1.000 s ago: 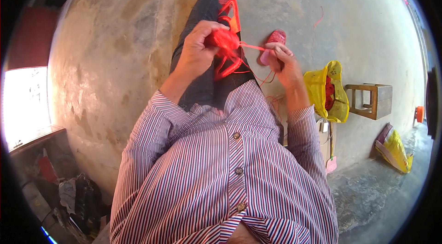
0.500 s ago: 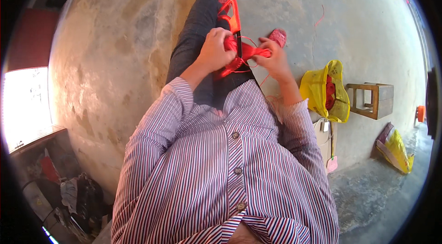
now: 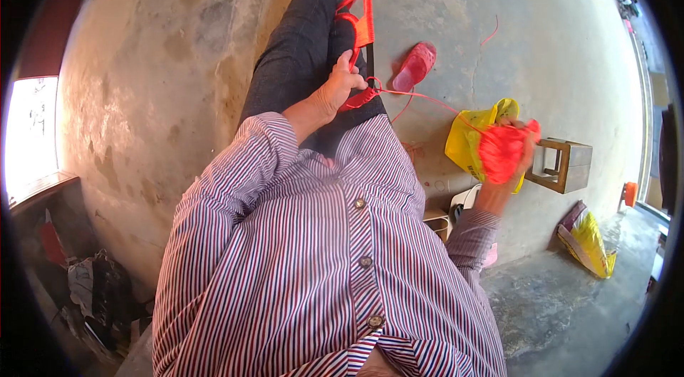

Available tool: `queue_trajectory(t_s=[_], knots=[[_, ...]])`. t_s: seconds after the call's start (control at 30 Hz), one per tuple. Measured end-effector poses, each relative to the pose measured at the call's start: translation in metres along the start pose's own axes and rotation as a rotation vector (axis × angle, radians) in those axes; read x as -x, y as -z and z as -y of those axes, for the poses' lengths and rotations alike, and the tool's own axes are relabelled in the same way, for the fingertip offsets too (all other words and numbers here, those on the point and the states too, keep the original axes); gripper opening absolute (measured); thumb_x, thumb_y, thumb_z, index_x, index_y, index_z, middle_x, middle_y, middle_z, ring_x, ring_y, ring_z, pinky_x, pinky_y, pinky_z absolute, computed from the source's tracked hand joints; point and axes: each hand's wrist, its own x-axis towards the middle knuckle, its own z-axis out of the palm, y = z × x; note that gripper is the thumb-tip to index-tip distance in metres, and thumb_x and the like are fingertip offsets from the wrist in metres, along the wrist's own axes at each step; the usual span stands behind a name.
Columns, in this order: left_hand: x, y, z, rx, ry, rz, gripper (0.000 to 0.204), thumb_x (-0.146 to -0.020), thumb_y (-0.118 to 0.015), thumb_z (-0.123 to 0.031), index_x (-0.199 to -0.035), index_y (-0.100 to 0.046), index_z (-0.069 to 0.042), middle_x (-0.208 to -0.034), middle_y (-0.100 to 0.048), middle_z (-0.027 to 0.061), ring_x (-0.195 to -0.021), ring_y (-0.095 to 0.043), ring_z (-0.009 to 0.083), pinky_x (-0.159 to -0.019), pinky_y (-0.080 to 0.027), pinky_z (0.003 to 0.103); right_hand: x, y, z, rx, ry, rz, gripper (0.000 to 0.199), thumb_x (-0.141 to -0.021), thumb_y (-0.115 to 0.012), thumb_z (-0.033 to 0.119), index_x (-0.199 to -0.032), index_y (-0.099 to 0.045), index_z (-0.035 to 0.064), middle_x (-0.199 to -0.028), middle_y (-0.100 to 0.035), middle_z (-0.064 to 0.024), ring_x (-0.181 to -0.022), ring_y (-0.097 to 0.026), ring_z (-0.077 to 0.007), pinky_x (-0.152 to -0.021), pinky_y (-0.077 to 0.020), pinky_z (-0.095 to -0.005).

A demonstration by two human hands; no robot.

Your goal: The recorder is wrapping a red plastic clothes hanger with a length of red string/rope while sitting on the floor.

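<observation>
My left hand is closed at my lap, thumb and fingers on a red corded piece; the exact grip is partly hidden. Beyond the fingers, a bright red looped band stretches along my thigh toward the knee. Out to the right, my right hand grips a loose bundle of red cord, slightly blurred. One thin red strand runs taut from the corded piece to this bundle. A dark strap shows beside the red band.
Behind the bundle stands a yellow bag, next to a small wooden stool. A red clog lies on the concrete floor right of my legs. Farther right is a yellow and purple sack.
My right hand has swung from beside the left hand out to the right with the cord bundle, drawing out the strand. My left hand stays at the lap, its fingers shifted.
</observation>
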Motion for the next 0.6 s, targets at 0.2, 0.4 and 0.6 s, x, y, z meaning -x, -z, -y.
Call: queue_trajectory(t_s=[0.2, 0.4, 0.6], knots=[[0.003, -0.004, 0.003, -0.006, -0.007, 0.022, 0.088, -0.072, -0.057, -0.016, -0.147, -0.012, -0.003, -0.120, -0.035, 0.0115, -0.116, -0.038, 0.0227, -0.105, -0.026, 0.030, 0.012, -0.051, -0.121, 0.432, -0.422, 0.270, 0.030, -0.085, -0.064, 0.013, -0.111, -0.055, 0.0016, -0.086, -0.059, -0.0017, -0.076, -0.056, -0.0103, -0.074, -0.0474, -0.0270], [0.005, -0.002, 0.001, 0.076, 0.010, 0.002, 0.086, -0.073, -0.054, -0.015, -0.147, -0.013, -0.003, -0.120, -0.036, 0.0111, -0.118, -0.036, 0.0224, -0.105, -0.024, 0.031, 0.005, -0.089, -0.112, 0.483, -0.568, 0.373, 0.021, -0.085, -0.067, 0.017, -0.100, -0.059, 0.0035, -0.085, -0.061, -0.0005, -0.076, -0.056, -0.0084, -0.069, -0.0450, -0.0228], [0.000, -0.010, -0.002, -0.179, -0.031, -0.078, 0.082, -0.072, -0.054, -0.016, -0.145, -0.020, -0.002, -0.135, -0.035, 0.0160, -0.128, -0.031, 0.0280, -0.109, -0.022, 0.034, 0.040, -0.110, -0.112, 0.534, -0.576, 0.412, 0.020, -0.087, -0.066, 0.021, -0.094, -0.056, 0.0049, -0.080, -0.056, 0.0035, -0.070, -0.052, -0.0065, -0.064, -0.0424, -0.0220]])
